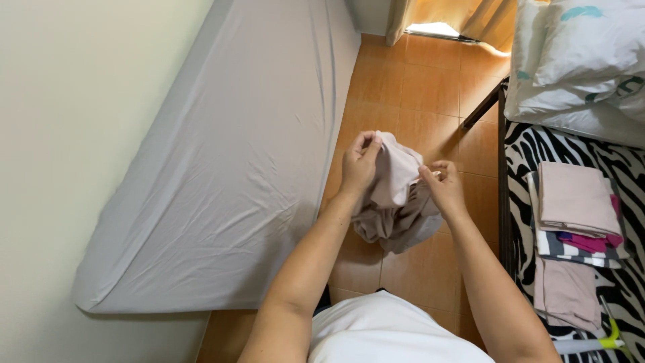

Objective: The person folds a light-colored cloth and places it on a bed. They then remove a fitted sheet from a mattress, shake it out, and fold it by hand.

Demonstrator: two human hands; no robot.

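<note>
A bunched pale pinkish-grey cloth (398,202) hangs in front of me over the orange tiled floor. My left hand (358,165) pinches its upper left edge between thumb and fingers. My right hand (443,187) grips the cloth's right edge at about the same height. Most of the fabric droops in folds below and between both hands.
A mattress with a grey fitted sheet (228,168) lies on the left against a pale wall. On the right, a zebra-patterned bed (605,282) carries a stack of folded clothes (578,215), white pillows (584,60) and a green-tipped tool (598,341). Curtains (470,17) hang at the back.
</note>
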